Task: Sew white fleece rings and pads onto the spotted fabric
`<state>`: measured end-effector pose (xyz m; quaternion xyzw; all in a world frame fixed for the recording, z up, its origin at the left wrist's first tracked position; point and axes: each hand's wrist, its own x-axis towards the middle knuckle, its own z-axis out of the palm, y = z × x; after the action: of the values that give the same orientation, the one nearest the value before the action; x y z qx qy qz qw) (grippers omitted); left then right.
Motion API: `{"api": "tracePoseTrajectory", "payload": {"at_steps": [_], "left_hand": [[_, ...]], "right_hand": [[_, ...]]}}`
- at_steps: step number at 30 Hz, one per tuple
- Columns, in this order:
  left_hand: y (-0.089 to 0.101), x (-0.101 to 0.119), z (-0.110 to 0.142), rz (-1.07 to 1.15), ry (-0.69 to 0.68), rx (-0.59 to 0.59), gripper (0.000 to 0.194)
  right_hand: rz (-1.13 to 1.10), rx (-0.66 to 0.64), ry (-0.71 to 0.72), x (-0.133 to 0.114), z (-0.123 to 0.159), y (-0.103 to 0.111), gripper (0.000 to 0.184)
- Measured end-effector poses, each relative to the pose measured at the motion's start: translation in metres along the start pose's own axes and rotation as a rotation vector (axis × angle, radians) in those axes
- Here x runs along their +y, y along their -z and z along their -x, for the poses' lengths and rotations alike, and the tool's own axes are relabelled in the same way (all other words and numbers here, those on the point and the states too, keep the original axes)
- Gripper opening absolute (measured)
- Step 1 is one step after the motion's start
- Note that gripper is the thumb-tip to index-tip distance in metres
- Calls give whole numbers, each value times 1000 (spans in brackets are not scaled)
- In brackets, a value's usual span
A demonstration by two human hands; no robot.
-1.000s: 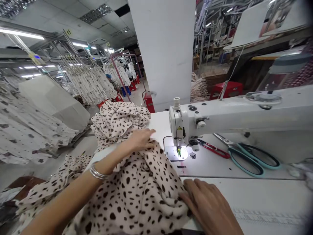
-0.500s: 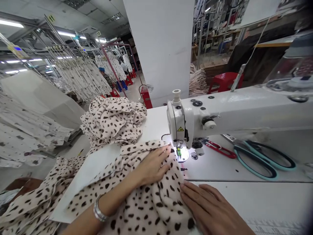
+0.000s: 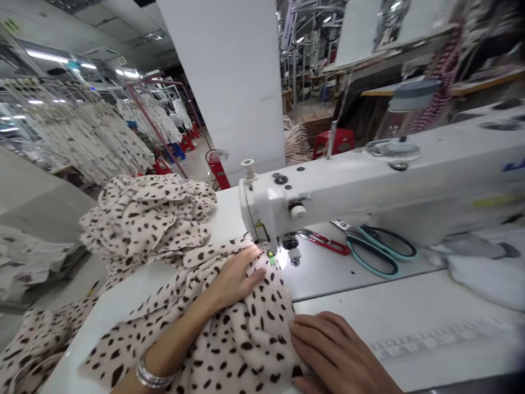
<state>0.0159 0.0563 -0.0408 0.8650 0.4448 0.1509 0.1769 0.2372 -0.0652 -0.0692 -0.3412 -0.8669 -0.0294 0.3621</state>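
Note:
A beige cloth with dark spots (image 3: 250, 339) lies bunched on the white sewing table (image 3: 410, 312), its edge running up to the presser foot and needle (image 3: 270, 257) of a white sewing machine (image 3: 270, 205). My left hand (image 3: 238, 273), with silver bangles at the wrist (image 3: 151, 377), rests flat on the cloth just before the needle. My right hand (image 3: 328, 350) lies against the cloth's right edge, fingers curved over the fold. A heap of the same spotted cloth (image 3: 143, 219) sits farther left on the table.
Teal-handled scissors (image 3: 373, 251) and red-handled snips (image 3: 324, 242) lie right of the needle under the machine arm. A white pillar (image 3: 221, 93) stands behind the table. Racks of hanging pale garments (image 3: 82, 131) fill the left background, with a red stool (image 3: 334, 142) at the back.
My left hand has moved from the far side of the cloth onto it beside the needle. The cloth now lies closer to the needle, and the whole view has swung to the left.

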Motion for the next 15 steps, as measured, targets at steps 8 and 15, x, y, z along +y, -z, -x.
{"api": "tracePoseTrajectory", "payload": {"at_steps": [8, 15], "left_hand": [[30, 15, 17, 49, -71, 231, 29], [45, 34, 44, 33, -140, 442, 17]], "right_hand": [[250, 247, -533, 53, 40, 53, 22], [546, 13, -1068, 144, 96, 124, 37]]}}
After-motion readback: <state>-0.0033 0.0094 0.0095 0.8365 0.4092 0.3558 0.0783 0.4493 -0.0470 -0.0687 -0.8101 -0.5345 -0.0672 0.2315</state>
